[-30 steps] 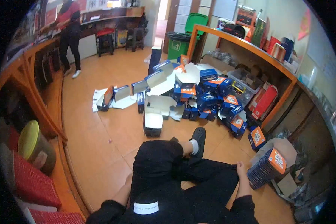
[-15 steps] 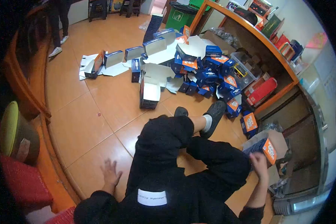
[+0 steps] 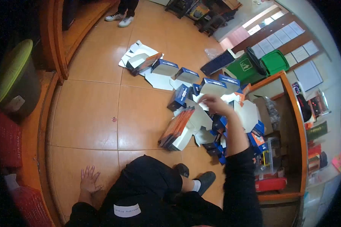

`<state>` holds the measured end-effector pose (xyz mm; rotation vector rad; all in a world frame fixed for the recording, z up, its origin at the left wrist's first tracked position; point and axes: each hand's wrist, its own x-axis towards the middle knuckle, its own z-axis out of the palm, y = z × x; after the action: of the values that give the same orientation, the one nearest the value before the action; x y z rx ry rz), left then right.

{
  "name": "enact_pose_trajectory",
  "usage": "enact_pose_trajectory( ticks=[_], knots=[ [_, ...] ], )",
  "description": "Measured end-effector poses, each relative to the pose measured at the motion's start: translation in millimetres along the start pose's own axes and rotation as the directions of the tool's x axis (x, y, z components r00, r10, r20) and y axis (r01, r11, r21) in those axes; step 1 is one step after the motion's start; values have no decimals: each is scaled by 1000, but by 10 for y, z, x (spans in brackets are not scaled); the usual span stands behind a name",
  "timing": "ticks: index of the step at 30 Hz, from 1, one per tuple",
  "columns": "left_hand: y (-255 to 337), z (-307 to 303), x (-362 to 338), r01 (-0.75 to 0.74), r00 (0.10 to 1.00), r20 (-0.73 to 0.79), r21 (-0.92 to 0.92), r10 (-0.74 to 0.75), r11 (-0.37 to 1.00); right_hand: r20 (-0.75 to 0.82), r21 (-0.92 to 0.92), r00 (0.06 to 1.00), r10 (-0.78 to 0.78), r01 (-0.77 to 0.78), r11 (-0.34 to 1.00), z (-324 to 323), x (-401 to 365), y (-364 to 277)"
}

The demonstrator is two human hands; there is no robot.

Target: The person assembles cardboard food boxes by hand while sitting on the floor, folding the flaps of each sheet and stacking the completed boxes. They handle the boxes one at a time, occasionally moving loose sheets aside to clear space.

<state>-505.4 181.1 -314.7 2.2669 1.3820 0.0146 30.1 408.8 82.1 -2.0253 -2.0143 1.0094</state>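
I sit on the orange tiled floor with my black-trousered legs (image 3: 151,185) folded in front of me. My left hand (image 3: 89,179) lies flat on the tiles at my left side, fingers spread. My right hand (image 3: 212,102) is stretched forward over a pile of blue and orange boxes (image 3: 216,130), its fingers at a white cardboard flap (image 3: 201,113). Whether it grips the flap is unclear. An open box with a white inside (image 3: 178,130) lies tilted just left of my arm. A row of blue boxes (image 3: 165,68) runs toward the far left.
A wooden shelf unit (image 3: 293,113) with boxes stands on the right, a green bin (image 3: 254,66) behind the pile. A green-lidded tub (image 3: 13,79) and red packs (image 3: 5,136) sit on the left ledge. Another person's white shoes (image 3: 119,19) stand at the far end.
My right hand left the box stack at my right and reached forward into the pile. The view swung left and tilted. My left hand stays on the floor.
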Motion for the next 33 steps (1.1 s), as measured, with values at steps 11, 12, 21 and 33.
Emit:
enact_pose_trajectory(
  ticks=[11, 12, 21, 33],
  knots=[
    [-11, 22, 111, -2, 994, -105, 64, 8, 998, -280, 152, 367, 887, -895, 419, -227, -4833, 2581],
    [51, 13, 32, 3, 992, -123, 81, 7, 997, -177, 123, 277, 944, -946, 300, -36, -5052, 2667],
    [776, -449, 443, 28, 834, -494, -408, -246, 912, -62, 526, 797, 600, -485, 699, 927, -4913, 2576],
    [2709, -533, 1589, -267, 882, -469, -409, 49, 873, -554, 509, 760, 340, -14, 861, 2414, -5270, 2823]
  ],
)
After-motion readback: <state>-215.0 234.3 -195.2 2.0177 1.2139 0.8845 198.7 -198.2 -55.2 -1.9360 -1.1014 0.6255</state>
